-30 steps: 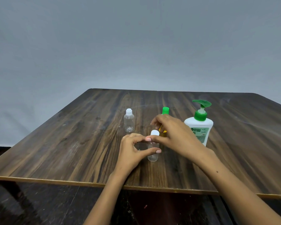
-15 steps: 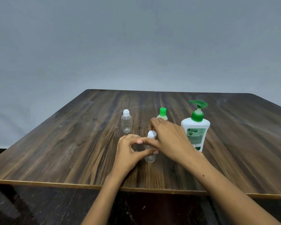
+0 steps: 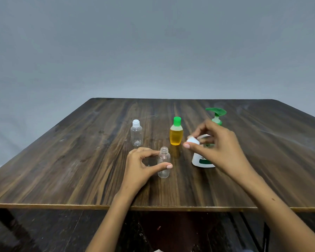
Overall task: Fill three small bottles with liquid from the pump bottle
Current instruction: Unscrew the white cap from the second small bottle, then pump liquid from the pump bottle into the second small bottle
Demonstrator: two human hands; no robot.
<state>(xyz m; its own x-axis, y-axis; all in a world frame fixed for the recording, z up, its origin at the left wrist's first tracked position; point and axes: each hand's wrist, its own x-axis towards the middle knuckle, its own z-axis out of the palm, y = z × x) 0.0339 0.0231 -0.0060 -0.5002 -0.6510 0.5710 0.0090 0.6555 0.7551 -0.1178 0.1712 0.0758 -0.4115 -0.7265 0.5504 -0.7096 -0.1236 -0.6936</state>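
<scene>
A small clear bottle (image 3: 163, 161) stands upright and uncapped near the table's middle. My left hand (image 3: 140, 165) holds it between thumb and fingers. Up and to the right of it, my right hand (image 3: 216, 149) pinches its white cap (image 3: 193, 140). A second clear bottle (image 3: 136, 133) with a white cap stands at the back left. In the middle back is a small bottle of yellow liquid (image 3: 176, 132) with a green cap. The white pump bottle (image 3: 203, 160) with a green pump head (image 3: 216, 113) is partly hidden behind my right hand.
All bottles stand on a dark wooden table (image 3: 80, 160) whose front edge (image 3: 62, 206) runs across the lower view. A plain grey wall lies behind. Dark floor shows below the table edge.
My right hand has taken the white cap off the near clear bottle and lifted it away to the right. The left hand still holds that bottle.
</scene>
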